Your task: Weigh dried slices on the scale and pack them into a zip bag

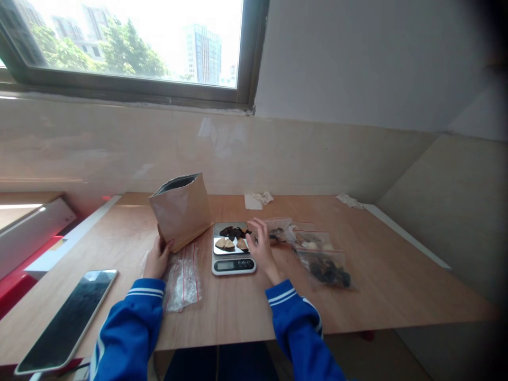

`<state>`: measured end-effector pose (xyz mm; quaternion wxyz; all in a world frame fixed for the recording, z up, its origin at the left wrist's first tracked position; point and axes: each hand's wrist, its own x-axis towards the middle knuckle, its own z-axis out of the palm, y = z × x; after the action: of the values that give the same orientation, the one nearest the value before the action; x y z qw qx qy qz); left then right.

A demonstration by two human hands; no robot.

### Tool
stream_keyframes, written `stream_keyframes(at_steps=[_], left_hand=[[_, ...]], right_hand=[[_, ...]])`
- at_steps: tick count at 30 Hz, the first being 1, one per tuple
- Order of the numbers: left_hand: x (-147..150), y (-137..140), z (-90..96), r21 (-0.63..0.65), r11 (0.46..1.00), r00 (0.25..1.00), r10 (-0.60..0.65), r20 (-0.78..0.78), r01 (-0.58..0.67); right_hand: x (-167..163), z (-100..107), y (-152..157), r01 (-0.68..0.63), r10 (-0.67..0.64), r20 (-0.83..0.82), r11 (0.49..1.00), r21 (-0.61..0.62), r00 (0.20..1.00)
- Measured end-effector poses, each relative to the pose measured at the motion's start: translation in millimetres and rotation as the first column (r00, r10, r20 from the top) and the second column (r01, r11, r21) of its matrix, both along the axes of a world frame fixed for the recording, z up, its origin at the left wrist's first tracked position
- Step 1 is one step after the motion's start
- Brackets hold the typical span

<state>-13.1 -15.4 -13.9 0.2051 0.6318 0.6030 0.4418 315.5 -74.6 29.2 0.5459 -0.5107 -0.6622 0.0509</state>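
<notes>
My left hand (157, 257) grips the lower left corner of a brown kraft paper pouch (182, 211). The pouch is tilted, with its mouth open at the top. At the right edge of a small digital kitchen scale (234, 266), my right hand (261, 246) hovers with its fingers apart and nothing visible in them. Dark dried pieces (234, 233) lie on the scale's metal plate, and pale dried slices with dark edges (225, 244) lie in front of them. The scale's display is too small to read.
Clear zip bags (183, 280) lie flat beside my left forearm. Filled zip bags (327, 269) of dried pieces are on the right. A tablet (67, 320) rests at the table's left edge. Crumpled paper (262, 198) lies at the back, near the wall.
</notes>
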Motion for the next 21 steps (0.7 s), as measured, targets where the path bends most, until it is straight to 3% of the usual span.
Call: stream_keyframes(at_steps=[4,8,11,16,19,21], left_hand=[[0.6,-0.2,-1.6,0.037,0.997,0.998,-0.062,0.035,0.06],[-0.8,2.0,-9.8,0.032,0.993,0.991,-0.113,0.066,0.111],[-0.6,1.9,-12.2,0.019,0.991,0.989,-0.133,0.062,0.132],[5.5,-7.7,3.0,0.0,0.992,0.992,-0.122,0.013,0.122],[9.8,-14.7,14.2,-0.011,0.994,0.993,-0.111,-0.028,0.111],[11.9,-17.7,18.6,-0.016,0.995,0.994,-0.103,-0.047,0.103]], right_hand=[[-11.8,68.8,-12.5,-0.169,0.164,0.084,0.984,0.057,0.983],[-40.7,119.9,-8.8,-0.437,0.4,0.337,0.899,0.036,0.852],[-56.8,126.8,-0.3,-0.463,0.401,0.49,0.886,0.006,0.774],[-62.7,130.6,-3.9,-0.392,0.388,0.485,0.915,-0.1,0.783],[-64.7,138.5,-2.0,-0.43,0.514,0.447,0.857,-0.283,0.732],[-68.4,139.5,6.7,-0.477,0.636,0.401,0.766,-0.43,0.66]])
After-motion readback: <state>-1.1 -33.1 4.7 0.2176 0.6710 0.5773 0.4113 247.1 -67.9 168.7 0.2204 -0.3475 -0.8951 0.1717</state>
